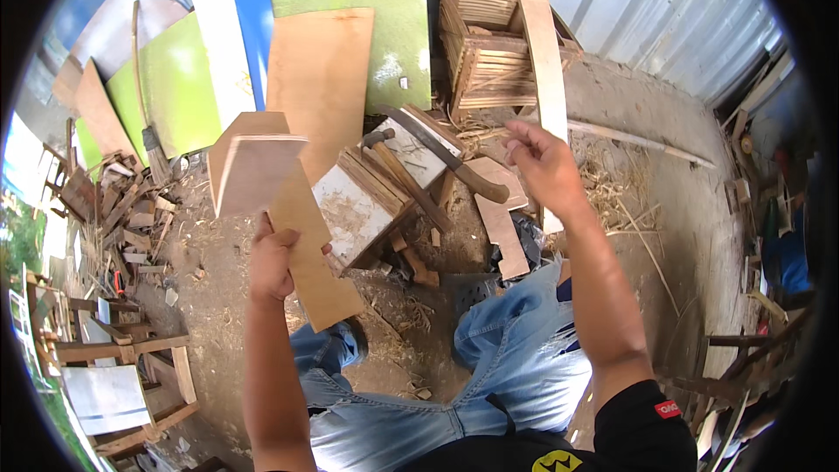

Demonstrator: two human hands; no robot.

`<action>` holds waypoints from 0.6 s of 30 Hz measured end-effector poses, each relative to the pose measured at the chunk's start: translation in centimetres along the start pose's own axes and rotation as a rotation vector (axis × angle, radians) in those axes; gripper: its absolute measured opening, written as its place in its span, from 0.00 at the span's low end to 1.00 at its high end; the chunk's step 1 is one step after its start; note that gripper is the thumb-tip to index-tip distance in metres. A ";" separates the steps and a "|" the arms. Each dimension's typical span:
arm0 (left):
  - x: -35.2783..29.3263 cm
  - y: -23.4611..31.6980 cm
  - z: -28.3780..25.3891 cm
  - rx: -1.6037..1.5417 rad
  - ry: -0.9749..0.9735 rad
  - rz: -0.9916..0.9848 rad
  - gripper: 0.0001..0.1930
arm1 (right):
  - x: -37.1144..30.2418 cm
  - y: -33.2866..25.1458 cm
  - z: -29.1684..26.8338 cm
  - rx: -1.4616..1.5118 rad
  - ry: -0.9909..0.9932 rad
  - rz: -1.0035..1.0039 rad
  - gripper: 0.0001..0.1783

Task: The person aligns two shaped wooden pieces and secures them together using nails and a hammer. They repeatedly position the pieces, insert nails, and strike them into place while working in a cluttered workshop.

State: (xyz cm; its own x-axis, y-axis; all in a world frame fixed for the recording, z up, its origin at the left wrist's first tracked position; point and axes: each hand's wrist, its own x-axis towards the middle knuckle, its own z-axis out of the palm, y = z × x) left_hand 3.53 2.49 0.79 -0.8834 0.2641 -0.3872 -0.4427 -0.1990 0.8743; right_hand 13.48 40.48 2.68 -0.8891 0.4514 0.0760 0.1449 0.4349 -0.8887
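My left hand [273, 258] is closed around pieces of thin plywood [310, 253], held up over the ground in front of my left knee. One piece is long and tan; a greyish-brown panel [262, 175] with pale edges sits at its upper end. Raised on the other side, my right hand [546, 162] has its fingers curled in toward the thumb; whatever they may pinch is too small to make out. Behind that hand runs a long pale plywood strip [542, 44]. Between my hands, a hammer [404, 179] and a wooden-handled machete [450, 157] lie on white-topped wooden blocks [350, 210].
A slatted wooden crate [489, 70] stands at the back. Green and tan boards [319, 79] lean behind the blocks. Notched plywood [500, 223] lies by my right knee. At left are a broom [153, 149] and scrap wood [131, 218]; corrugated metal [638, 9] walls the right.
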 end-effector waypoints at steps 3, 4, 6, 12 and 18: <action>0.6 -0.1 -0.6 0.021 -0.045 -0.033 0.28 | 1.0 1.0 -2.8 -0.153 -0.083 -0.033 0.20; 0.7 -0.2 -0.7 0.039 -0.056 -0.044 0.30 | 1.6 1.9 -3.8 -0.177 -0.127 -0.075 0.20; 1.2 -0.4 -0.7 0.060 -0.047 -0.062 0.30 | 1.9 5.3 -4.6 -0.131 -0.137 0.111 0.20; 2.3 -0.9 0.3 0.132 -0.004 -0.066 0.31 | -2.0 26.6 0.1 -0.044 -0.343 0.694 0.20; 3.4 -2.2 1.2 0.214 0.047 -0.139 0.35 | -9.9 38.7 6.5 -0.644 -0.259 0.786 0.35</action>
State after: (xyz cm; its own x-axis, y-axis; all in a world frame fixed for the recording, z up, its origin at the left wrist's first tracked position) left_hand 1.65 4.97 -2.06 -0.8246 0.2298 -0.5169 -0.5222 0.0422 0.8518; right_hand 25.09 47.79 -35.40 -0.4992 0.6391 -0.5851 0.8581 0.4585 -0.2312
